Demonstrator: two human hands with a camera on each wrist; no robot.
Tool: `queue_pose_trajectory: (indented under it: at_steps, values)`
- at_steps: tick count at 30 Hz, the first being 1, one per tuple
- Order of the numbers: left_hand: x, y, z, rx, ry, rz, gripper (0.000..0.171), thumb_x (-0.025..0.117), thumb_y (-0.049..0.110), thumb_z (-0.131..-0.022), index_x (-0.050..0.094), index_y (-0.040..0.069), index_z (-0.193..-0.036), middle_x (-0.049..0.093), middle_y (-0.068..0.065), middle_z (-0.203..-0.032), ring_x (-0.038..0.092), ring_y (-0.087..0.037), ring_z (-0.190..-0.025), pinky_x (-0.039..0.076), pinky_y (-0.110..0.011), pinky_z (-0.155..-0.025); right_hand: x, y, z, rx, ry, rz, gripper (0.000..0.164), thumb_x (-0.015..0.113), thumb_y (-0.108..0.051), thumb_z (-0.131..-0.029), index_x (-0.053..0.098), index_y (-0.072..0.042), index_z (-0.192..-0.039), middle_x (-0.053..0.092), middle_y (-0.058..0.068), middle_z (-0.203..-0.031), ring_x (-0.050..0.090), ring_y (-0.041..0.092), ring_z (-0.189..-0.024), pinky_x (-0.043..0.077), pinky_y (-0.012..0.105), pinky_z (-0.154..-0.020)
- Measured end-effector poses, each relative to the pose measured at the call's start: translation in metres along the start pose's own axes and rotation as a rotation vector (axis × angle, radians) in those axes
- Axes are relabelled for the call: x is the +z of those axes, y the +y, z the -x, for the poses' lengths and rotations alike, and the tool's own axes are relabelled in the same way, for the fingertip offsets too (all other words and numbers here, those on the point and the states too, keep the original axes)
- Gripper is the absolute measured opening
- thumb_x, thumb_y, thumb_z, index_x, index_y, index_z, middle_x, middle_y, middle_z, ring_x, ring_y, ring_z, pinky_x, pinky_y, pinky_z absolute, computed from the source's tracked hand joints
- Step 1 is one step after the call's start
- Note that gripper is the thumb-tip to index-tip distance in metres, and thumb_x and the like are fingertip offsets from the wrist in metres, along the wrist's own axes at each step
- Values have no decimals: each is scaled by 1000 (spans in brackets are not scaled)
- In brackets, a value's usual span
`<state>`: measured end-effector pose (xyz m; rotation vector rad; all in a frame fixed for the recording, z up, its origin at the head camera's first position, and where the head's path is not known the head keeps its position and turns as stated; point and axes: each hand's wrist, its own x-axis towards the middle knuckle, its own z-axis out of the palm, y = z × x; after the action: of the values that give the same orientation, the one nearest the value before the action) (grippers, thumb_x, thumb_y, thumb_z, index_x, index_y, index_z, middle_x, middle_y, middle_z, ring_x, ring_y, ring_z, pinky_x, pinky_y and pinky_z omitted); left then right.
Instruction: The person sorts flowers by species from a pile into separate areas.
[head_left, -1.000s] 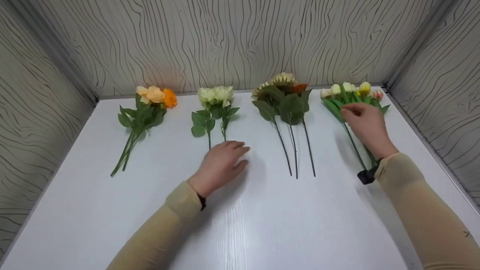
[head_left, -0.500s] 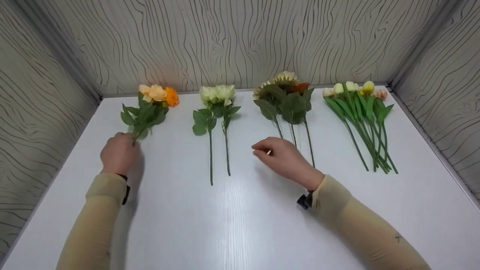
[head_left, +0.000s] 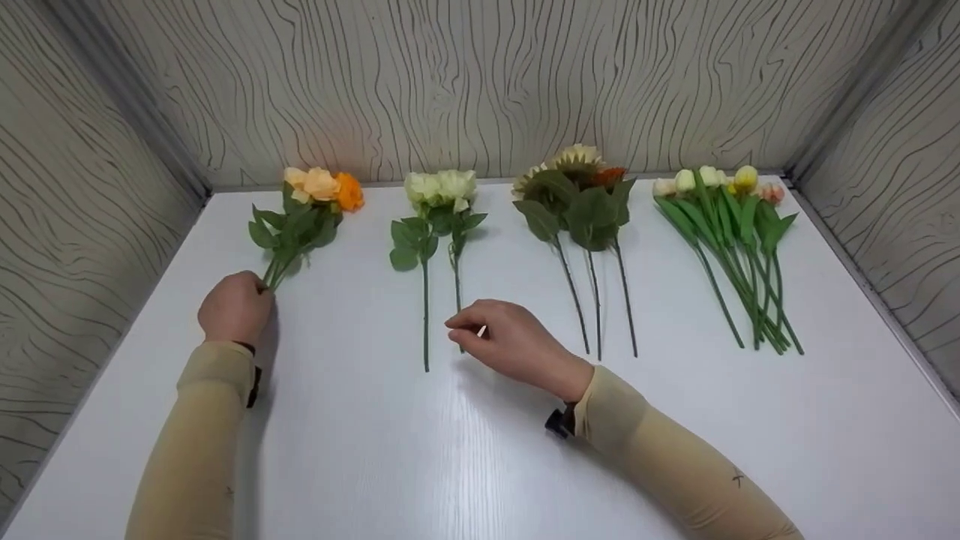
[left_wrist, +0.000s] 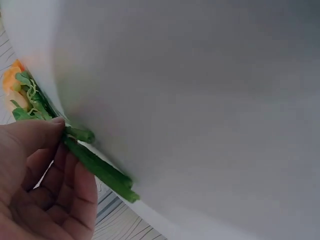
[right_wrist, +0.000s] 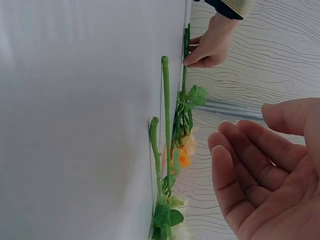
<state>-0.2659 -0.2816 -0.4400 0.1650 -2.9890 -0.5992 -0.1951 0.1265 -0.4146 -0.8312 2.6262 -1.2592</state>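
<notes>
My left hand (head_left: 234, 309) pinches the green stems of the peach and orange artificial flowers (head_left: 319, 186) at the table's left. In the left wrist view, thumb and fingers grip these stems (left_wrist: 102, 169), and their cut ends stick out past the hand, close above or on the table. My right hand (head_left: 519, 346) hovers by the lower stems of two pale green-white flowers (head_left: 441, 189). Its fingers are loosely bent, with a gap between thumb and fingertips. The right wrist view shows that hand (right_wrist: 265, 170) holding nothing.
Right of the pale flowers lie several sunflower-like stems with dark leaves (head_left: 592, 217), cream and rust heads. A bunch of tulips (head_left: 724, 225) lies at the far right. Flower heads line the rear edge of the white table (head_left: 450, 465), against a wood-grain patterned wall (head_left: 480, 82).
My left hand has swung left from the pale flowers to the peach and orange stems and taken hold of them. My right hand has moved left, away from the tulips, to near the pale flowers' stems.
</notes>
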Motion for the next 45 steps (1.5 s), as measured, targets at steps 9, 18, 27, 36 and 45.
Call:
queue_pose_trajectory:
  at_steps: [9, 18, 27, 36, 45]
  values:
    - [-10, 11, 2, -13, -35, 14, 21, 52, 5, -95, 69, -6, -90, 66, -17, -77, 59, -30, -67, 46, -43, -57, -4, 9, -2, 38, 28, -6, 25, 64, -25, -103, 76, -10, -120, 71, -8, -106, 65, 7, -96, 55, 32, -82]
    - [-19, 43, 8, -17, -136, 192, 29, 57, 21, -103, 69, -5, -112, 67, -17, -96, 60, -26, -75, 48, -38, -65, -15, 18, -6, 115, 67, -37, 25, 65, -27, -102, 76, -12, -120, 71, -7, -111, 64, 11, -96, 54, 36, -81]
    - [-5, 148, 33, 68, -296, 729, 30, 66, 27, -103, 68, 3, -121, 65, -15, -109, 64, -26, -97, 58, -39, -84, -49, 19, -5, 179, 208, -245, 23, 65, -28, -103, 75, -20, -122, 72, -4, -110, 66, 17, -96, 55, 41, -81]
    - [29, 268, 74, 305, -448, 1128, 24, 71, 24, -99, 72, 6, -115, 69, -12, -102, 66, -30, -92, 60, -39, -81, -100, 4, 9, 75, 477, -557, 35, 63, -29, -104, 69, -5, -128, 70, 16, -115, 66, 29, -103, 56, 35, -85]
    - [56, 302, 92, 350, -507, 1237, 17, 72, 21, -98, 73, 10, -111, 70, -11, -99, 68, -24, -89, 60, -39, -80, -112, -5, 19, 57, 599, -678, 30, 69, -17, -101, 67, 7, -119, 71, 17, -102, 63, 25, -88, 55, 32, -78]
